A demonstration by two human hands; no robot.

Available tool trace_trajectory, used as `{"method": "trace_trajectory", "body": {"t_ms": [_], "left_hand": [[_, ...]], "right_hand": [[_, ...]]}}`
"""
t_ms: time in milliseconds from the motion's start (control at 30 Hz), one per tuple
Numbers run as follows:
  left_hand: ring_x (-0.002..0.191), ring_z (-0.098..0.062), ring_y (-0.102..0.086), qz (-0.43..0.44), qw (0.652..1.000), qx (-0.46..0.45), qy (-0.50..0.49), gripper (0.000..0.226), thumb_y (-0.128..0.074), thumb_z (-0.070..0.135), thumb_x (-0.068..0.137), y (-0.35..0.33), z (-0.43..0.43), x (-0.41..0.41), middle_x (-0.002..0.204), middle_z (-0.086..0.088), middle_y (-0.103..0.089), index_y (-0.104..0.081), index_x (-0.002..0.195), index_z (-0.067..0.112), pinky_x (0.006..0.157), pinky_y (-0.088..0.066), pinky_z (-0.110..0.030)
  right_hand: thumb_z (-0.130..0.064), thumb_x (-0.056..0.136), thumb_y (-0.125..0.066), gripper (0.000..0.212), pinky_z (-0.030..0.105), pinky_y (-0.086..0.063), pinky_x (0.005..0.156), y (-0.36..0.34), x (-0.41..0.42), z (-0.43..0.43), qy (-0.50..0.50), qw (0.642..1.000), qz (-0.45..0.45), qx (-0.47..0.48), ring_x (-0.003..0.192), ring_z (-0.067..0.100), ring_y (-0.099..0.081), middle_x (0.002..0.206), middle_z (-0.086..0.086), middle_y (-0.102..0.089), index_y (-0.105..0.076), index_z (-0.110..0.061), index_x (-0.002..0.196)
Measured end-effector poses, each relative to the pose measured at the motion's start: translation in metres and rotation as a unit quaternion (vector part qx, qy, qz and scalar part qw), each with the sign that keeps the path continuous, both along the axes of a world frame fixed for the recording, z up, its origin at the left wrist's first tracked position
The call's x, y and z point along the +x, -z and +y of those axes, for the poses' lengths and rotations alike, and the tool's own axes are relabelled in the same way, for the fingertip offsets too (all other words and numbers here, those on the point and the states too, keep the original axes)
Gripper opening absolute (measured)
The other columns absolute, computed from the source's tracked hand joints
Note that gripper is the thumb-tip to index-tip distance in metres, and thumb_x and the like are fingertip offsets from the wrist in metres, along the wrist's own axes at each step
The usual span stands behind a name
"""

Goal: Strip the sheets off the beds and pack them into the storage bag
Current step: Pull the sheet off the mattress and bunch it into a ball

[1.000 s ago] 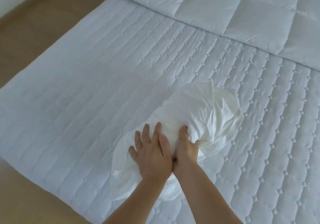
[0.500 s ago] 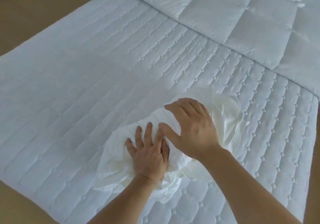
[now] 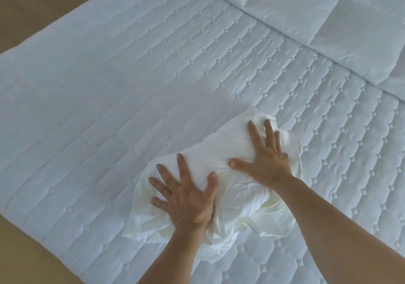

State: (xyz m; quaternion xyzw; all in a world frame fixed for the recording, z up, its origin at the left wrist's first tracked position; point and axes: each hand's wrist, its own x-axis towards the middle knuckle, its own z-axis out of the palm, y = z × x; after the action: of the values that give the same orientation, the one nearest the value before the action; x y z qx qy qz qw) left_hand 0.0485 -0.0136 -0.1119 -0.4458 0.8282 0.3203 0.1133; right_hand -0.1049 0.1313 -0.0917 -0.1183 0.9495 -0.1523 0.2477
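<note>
Covering most of the view, the quilted mattress (image 3: 131,108) carried a folded duvet (image 3: 317,20) along its far edge and the bunched white sheet (image 3: 219,158) near its front edge. Soft, light and springy, that sheet would likely puff back unless gathered from underneath at both ends. The left grip (image 3: 188,198) and right grip (image 3: 267,158) pressed it with flat, splayed fingers, clasping nothing. Half a second earlier they sat close together, the right one arched.

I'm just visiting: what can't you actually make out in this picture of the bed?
Head view only.
The storage bag: nowhere in the frame.
The bundled sheet: partly covered by the left hand and right hand pressing on it.
The duvet: cut off by the top and right edges.
</note>
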Motion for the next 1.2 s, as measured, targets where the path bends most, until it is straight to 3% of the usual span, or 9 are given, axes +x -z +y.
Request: {"method": "trace_trajectory", "body": {"t_ms": [167, 333, 400, 467, 633, 867, 967, 1067, 1200], "left_hand": [[0.147, -0.032, 0.018, -0.002, 0.994, 0.083, -0.069, 0.095, -0.013, 0.101, 0.054, -0.007, -0.001, 0.001, 0.159, 0.005, 0.025, 0.032, 0.13, 0.066, 0.111, -0.005, -0.069], [0.149, -0.026, -0.01, 0.03, 0.99, 0.119, -0.074, 0.111, -0.03, 0.103, 0.048, -0.015, -0.018, 0.004, 0.163, 0.007, 0.003, 0.016, 0.14, 0.063, 0.117, -0.018, -0.055], [0.146, -0.026, -0.023, 0.048, 0.984, 0.155, -0.069, 0.116, -0.041, 0.101, 0.047, -0.02, -0.024, 0.009, 0.162, 0.008, -0.003, 0.014, 0.142, 0.062, 0.114, -0.027, -0.052], [0.139, -0.026, -0.036, 0.072, 0.973, 0.208, -0.071, 0.119, -0.052, 0.098, 0.045, -0.025, -0.025, 0.017, 0.16, 0.009, -0.011, 0.009, 0.141, 0.064, 0.109, -0.035, -0.051], [0.13, -0.017, -0.046, 0.182, 0.928, 0.313, -0.084, 0.119, -0.069, 0.081, 0.049, -0.05, -0.027, 0.041, 0.153, 0.01, -0.032, -0.009, 0.148, 0.056, 0.101, -0.041, -0.036], [0.131, -0.009, -0.047, 0.302, 0.92, 0.245, -0.046, 0.113, -0.075, 0.071, 0.056, -0.164, -0.072, 0.05, 0.149, 0.015, -0.038, -0.016, 0.15, 0.052, 0.107, -0.043, -0.039], [0.133, -0.007, -0.04, 0.34, 0.92, 0.19, -0.04, 0.115, -0.074, 0.076, 0.053, -0.225, -0.109, 0.059, 0.153, 0.019, -0.029, -0.012, 0.148, 0.057, 0.103, -0.038, -0.032], [0.134, -0.007, -0.037, 0.38, 0.912, 0.149, -0.041, 0.115, -0.074, 0.075, 0.054, -0.283, -0.147, 0.08, 0.154, 0.018, -0.027, -0.012, 0.149, 0.055, 0.103, -0.036, -0.031], [0.13, -0.003, -0.036, 0.43, 0.896, 0.103, -0.043, 0.114, -0.073, 0.076, 0.054, -0.355, -0.196, 0.115, 0.151, 0.02, -0.028, -0.013, 0.148, 0.056, 0.099, -0.032, -0.024]], "right_hand": [[-0.104, 0.033, -0.055, 0.127, 0.057, -0.03, 0.11, -0.001, 0.006, 0.002, 0.073, 0.993, -0.073, -0.05, 0.15, 0.036, -0.021, 0.164, -0.016, 0.019, 0.019, -0.077, 0.132], [-0.101, 0.033, -0.062, 0.122, 0.045, -0.041, 0.098, -0.012, 0.013, 0.003, 0.11, 0.983, -0.119, -0.092, 0.132, 0.033, -0.047, 0.158, -0.002, -0.028, 0.006, -0.08, 0.133], [-0.096, 0.034, -0.069, 0.121, 0.045, -0.042, 0.103, -0.019, 0.023, 0.007, 0.139, 0.969, -0.15, -0.138, 0.127, 0.032, -0.051, 0.151, -0.001, -0.04, -0.001, -0.081, 0.133], [-0.089, 0.035, -0.076, 0.12, 0.045, -0.044, 0.104, -0.026, 0.039, 0.011, 0.171, 0.949, -0.181, -0.19, 0.125, 0.027, -0.053, 0.144, -0.005, -0.048, -0.009, -0.08, 0.134], [-0.08, 0.04, -0.08, 0.103, 0.016, -0.042, 0.075, -0.057, 0.074, 0.005, 0.189, 0.922, -0.162, -0.296, 0.105, -0.007, -0.055, 0.115, -0.039, -0.056, -0.026, -0.082, 0.127], [-0.065, 0.051, -0.083, 0.099, 0.024, -0.049, 0.086, -0.161, 0.091, -0.039, 0.153, 0.892, -0.098, -0.413, 0.11, -0.004, -0.059, 0.124, -0.03, -0.06, -0.032, -0.071, 0.136], [-0.057, 0.055, -0.086, 0.095, 0.012, -0.053, 0.075, -0.216, 0.101, -0.076, 0.121, 0.87, -0.076, -0.472, 0.104, -0.01, -0.062, 0.121, -0.032, -0.062, -0.038, -0.065, 0.137], [-0.062, 0.051, -0.084, 0.099, 0.006, -0.05, 0.07, -0.272, 0.116, -0.118, 0.087, 0.857, -0.057, -0.505, 0.101, -0.016, -0.059, 0.119, -0.034, -0.062, -0.037, -0.064, 0.138], [-0.066, 0.052, -0.083, 0.103, 0.011, -0.046, 0.081, -0.345, 0.143, -0.169, 0.035, 0.851, -0.022, -0.524, 0.107, -0.014, -0.057, 0.128, -0.029, -0.058, -0.032, -0.062, 0.141]]}}
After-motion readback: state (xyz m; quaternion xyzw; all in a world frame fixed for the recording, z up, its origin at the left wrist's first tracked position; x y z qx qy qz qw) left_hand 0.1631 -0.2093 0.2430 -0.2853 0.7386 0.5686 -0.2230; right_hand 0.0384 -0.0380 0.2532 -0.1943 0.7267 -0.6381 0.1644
